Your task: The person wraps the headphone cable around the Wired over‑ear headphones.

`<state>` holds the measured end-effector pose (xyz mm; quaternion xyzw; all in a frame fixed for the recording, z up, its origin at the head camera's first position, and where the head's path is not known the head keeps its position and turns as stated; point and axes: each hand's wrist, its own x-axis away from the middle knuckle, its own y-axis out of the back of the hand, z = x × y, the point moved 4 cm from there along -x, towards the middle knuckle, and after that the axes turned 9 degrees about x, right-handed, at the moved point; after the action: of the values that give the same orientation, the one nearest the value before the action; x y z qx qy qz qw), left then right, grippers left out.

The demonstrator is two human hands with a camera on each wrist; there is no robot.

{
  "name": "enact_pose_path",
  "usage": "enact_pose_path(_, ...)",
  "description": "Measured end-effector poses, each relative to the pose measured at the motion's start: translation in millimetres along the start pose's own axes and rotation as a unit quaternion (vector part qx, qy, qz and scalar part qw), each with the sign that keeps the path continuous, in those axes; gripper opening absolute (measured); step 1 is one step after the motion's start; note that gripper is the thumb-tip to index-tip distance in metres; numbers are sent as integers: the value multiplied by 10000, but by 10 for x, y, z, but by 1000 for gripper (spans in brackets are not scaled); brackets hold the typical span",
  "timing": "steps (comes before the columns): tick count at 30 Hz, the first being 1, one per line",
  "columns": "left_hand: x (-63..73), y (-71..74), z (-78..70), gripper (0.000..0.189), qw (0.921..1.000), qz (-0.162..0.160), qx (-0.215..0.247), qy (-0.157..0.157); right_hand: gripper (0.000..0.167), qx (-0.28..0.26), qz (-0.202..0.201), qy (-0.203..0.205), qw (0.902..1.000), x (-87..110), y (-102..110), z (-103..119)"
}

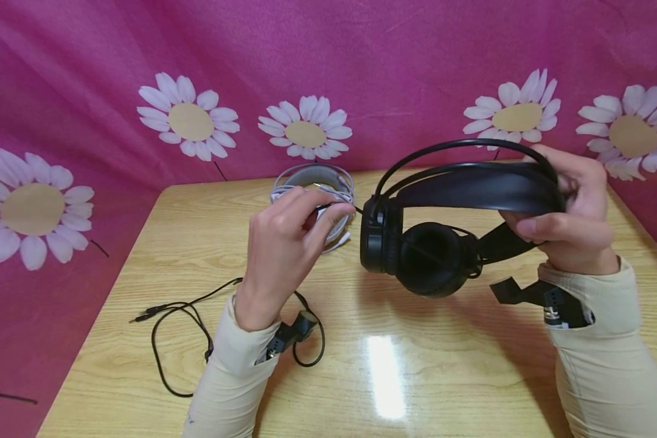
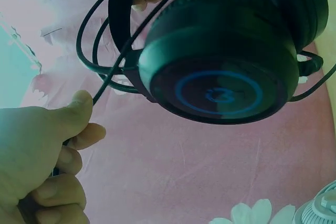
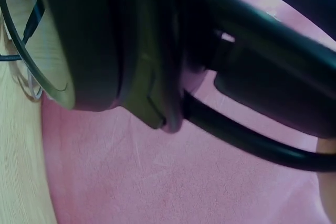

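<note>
A black over-ear headset is held above the table by my right hand, which grips the right part of its headband with thumb and fingers. The ear cups hang to the left, and a round blue logo shows on one of them in the left wrist view. My left hand pinches the headset's thin black cable between thumb and index finger, left of the nearer ear cup. Beyond the left wrist, the rest of the cable lies in loose loops on the table, ending in plugs at the left.
White and grey headphones with a coiled pale cable sit at the back of the wooden table, partly hidden by my left hand. A pink cloth with daisies hangs behind the table and along its sides.
</note>
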<state>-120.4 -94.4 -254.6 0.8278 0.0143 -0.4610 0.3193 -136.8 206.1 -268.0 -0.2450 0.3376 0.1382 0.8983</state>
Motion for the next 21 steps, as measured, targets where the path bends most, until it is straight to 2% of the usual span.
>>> enact_pose_path(3, -2, 9, -5, 23, 9999, -33, 79, -78, 68, -415, 132, -79, 9990, -4, -11, 4)
enact_pose_path(6, -3, 20, -21, 22, 9994, -97, 195, -255, 60, -514, 278, -168, 9981, -17, -12, 9)
enact_pose_path(12, 1, 46, -77, 24, 9950, -106, 527, -847, 43, -569, 688, -266, 9957, -29, 13, 67)
enact_pose_path(15, -6, 45, -94, 25, 9922, -79, 700, -1026, 29, -627, 816, -205, 9945, -33, -8, 107)
enact_pose_path(18, -12, 42, -112, 25, 9883, -79, 889, -1238, 21, -811, 1124, -118, 9903, -30, -52, 140)
enact_pose_path(21, -16, 40, -137, 31, 9818, -43, 1190, -1479, 17, -656, 1732, -113, 9826, -28, -73, 188)
